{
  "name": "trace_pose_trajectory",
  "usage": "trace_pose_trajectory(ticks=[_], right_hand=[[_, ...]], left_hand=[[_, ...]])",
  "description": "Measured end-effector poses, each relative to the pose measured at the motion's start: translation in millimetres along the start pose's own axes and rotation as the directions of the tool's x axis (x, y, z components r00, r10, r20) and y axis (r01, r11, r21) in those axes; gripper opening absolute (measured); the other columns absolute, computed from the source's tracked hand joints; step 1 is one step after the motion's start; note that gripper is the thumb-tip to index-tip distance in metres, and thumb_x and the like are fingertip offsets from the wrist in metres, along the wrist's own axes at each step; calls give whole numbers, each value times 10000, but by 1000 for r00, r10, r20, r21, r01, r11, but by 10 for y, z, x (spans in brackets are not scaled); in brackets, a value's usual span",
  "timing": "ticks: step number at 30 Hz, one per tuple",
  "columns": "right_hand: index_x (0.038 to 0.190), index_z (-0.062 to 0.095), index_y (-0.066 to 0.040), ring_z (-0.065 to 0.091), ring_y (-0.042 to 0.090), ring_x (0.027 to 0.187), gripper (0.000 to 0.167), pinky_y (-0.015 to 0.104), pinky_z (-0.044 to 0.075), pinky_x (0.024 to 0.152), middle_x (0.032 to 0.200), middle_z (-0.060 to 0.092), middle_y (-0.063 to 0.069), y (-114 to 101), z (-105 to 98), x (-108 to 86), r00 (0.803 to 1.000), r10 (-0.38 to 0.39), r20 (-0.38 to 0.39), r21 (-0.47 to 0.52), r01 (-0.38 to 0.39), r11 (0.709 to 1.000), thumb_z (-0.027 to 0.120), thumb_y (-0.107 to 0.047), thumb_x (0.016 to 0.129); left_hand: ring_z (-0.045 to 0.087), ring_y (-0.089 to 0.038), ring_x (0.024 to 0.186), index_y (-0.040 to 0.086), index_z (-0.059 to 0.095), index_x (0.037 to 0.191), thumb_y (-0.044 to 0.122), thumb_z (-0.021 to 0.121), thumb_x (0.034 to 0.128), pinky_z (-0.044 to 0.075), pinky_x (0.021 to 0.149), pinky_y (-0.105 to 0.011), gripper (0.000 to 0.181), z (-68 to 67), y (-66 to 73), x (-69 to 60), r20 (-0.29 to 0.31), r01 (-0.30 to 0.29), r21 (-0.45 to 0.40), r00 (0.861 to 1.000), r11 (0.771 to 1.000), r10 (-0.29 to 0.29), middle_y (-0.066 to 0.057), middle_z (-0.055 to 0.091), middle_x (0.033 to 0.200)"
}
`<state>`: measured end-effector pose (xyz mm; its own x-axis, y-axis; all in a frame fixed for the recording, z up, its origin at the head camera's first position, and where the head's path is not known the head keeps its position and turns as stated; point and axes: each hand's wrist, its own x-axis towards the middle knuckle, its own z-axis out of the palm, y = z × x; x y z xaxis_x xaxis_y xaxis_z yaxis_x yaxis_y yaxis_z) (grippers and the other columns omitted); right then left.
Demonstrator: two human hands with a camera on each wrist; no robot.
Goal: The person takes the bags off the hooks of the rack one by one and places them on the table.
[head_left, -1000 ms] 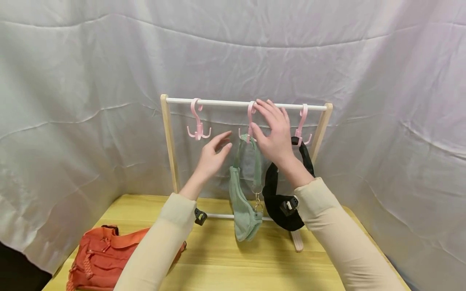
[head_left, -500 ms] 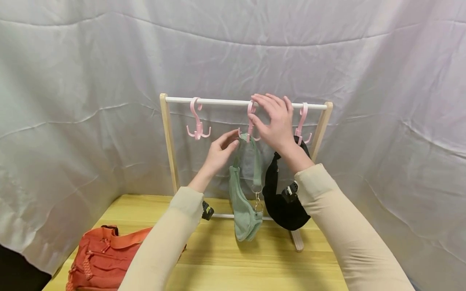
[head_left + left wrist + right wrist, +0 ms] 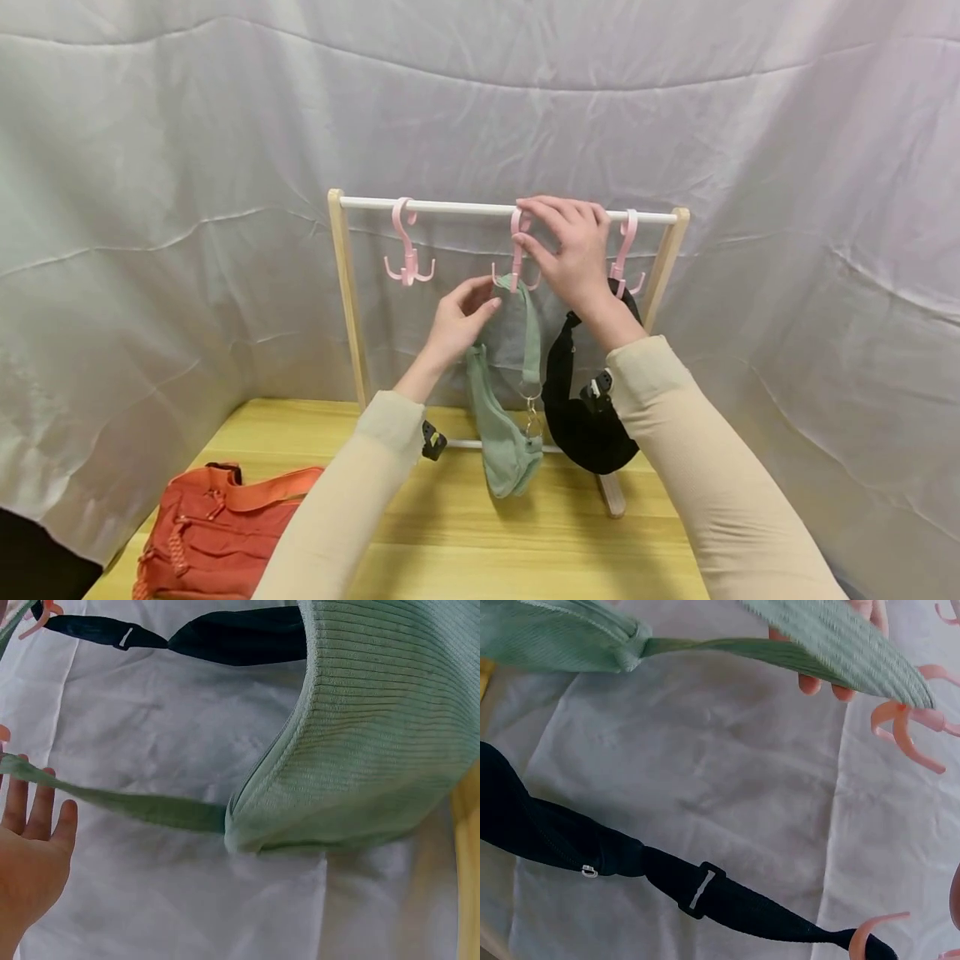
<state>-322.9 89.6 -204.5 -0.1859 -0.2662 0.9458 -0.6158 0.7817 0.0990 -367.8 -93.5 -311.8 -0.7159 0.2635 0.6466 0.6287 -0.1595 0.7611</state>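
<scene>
A green corduroy shoulder bag [image 3: 498, 442] hangs by its strap [image 3: 531, 333] from the middle pink hook [image 3: 516, 250]. At the strap's upper left side, my left hand [image 3: 457, 321] holds it between thumb and fingers; in the left wrist view the strap crosses the fingers [image 3: 37, 810]. My right hand [image 3: 573, 254] is at the rod, its fingers bent over the top of the middle hook and the thumb against the hook's stem. In the right wrist view, left-hand fingertips [image 3: 810, 684] show behind the strap.
A black waist bag [image 3: 592, 437] hangs on the right pink hook [image 3: 624, 250]. Nothing hangs on the left pink hook [image 3: 407, 246]. The wooden rack with a white rod [image 3: 457, 207] stands on a wood-grain table [image 3: 420, 542]. A red-orange bag [image 3: 217, 533] lies at front left.
My left hand has moved right to the green bag's strap, and the bag's left side has shifted slightly left. My right hand's fingers have closed in around the middle hook's top.
</scene>
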Motion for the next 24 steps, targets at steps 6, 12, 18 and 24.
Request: trace_pose_trajectory(ticks=[6, 12, 18, 24], right_hand=[[1285, 729, -115, 583, 328, 1134, 396, 535, 293, 1074, 1277, 717, 79, -2, 22, -4, 1000, 10, -3, -4, -10, 1000, 787, -285, 932], [1276, 734, -118, 583, 317, 1125, 393, 524, 293, 1074, 1276, 719, 74, -21, 3, -16, 1000, 29, -8, -10, -29, 1000, 788, -297, 929], [1266, 741, -119, 583, 313, 1121, 388, 526, 287, 1080, 1262, 724, 71, -29, -3, -20, 999, 36, -18, -2, -36, 999, 797, -290, 922], [1258, 747, -114, 579, 312, 1112, 389, 531, 287, 1074, 1248, 729, 73, -34, -14, -35, 999, 40, -26, 7, -40, 999, 815, -265, 906]], left_hand=[[647, -474, 1188, -107, 631, 1295, -50, 655, 986, 565, 959, -270, 315, 10, -29, -35, -41, -55, -63, 998, 996, 53, -288, 666, 1288], [687, -491, 1076, -81, 669, 1248, -33, 656, 994, 576, 873, -221, 258, 23, -3, -110, -84, -96, -76, 992, 993, 89, -266, 705, 1204], [721, -363, 892, -64, 697, 1217, -6, 678, 991, 545, 728, -173, 234, 41, 22, -170, -115, -117, -84, 988, 990, 107, -366, 687, 1063], [686, -89, 839, -70, 701, 1207, -5, 687, 987, 527, 716, -163, 230, 40, 52, -214, -107, -146, -86, 985, 985, 137, -319, 703, 1112]])
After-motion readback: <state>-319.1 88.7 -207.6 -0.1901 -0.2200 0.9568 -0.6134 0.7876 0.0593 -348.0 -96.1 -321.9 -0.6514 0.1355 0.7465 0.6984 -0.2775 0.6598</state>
